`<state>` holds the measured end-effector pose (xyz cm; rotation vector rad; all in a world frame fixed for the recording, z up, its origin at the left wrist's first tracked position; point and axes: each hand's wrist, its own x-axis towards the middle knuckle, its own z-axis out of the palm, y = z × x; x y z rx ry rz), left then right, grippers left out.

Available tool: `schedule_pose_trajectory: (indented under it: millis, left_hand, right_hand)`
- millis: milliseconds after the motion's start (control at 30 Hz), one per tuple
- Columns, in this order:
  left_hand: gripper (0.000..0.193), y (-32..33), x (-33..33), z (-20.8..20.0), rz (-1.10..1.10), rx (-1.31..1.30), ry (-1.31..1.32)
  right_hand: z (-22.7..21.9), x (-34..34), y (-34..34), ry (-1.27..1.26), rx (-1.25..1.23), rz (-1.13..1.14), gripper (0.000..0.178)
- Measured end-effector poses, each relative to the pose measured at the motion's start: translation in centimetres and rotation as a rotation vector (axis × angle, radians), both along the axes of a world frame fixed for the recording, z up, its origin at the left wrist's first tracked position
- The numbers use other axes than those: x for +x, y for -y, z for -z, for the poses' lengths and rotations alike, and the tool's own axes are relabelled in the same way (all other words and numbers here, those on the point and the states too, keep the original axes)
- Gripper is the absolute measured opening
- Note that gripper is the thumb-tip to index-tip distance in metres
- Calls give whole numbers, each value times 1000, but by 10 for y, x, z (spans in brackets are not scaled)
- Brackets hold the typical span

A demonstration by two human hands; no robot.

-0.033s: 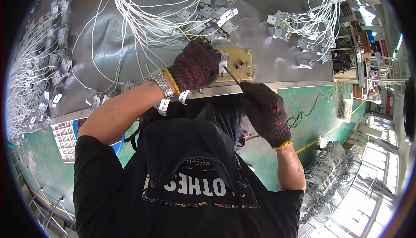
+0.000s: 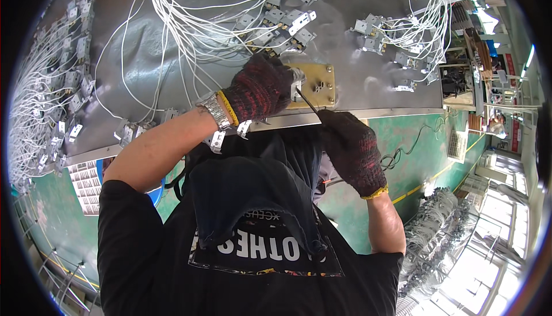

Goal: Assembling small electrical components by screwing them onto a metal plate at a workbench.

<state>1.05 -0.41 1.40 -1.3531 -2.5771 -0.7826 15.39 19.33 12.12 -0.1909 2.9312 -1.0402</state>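
The left hand (image 2: 261,89) is holding a clip (image 2: 297,77) (likely light, stiff; best edge-held). Beside it, the right hand (image 2: 352,150) is gripping a tool (image 2: 308,101).

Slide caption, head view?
Gloved left hand holds a part at the yellow plate; right hand points a thin tool at it.

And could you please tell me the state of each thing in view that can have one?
Left hand: gloved, at the small metal part; grip hidden.
Right hand: gloved, closed around thin tool.
Thin tool: slanted, tip near small metal part.
Brass-coloured plate: flat on the table.
White wires: loosely bunched, fanned out.
Wristwatch: being worn.
Floor cable: loosely looped.
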Motion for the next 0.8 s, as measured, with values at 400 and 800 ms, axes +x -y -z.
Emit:
schedule_pose_trajectory:
  millis: [400, 800]
  left_hand:
    - [48, -5, -1, -2, -65, -160, 73]
    - [37, -2, -2, -4, -43, -141, 94]
  right_hand:
    - [18, 1, 7, -6, -46, 59, 25]
    - [16, 0, -4, 89, -206, 111, 30]
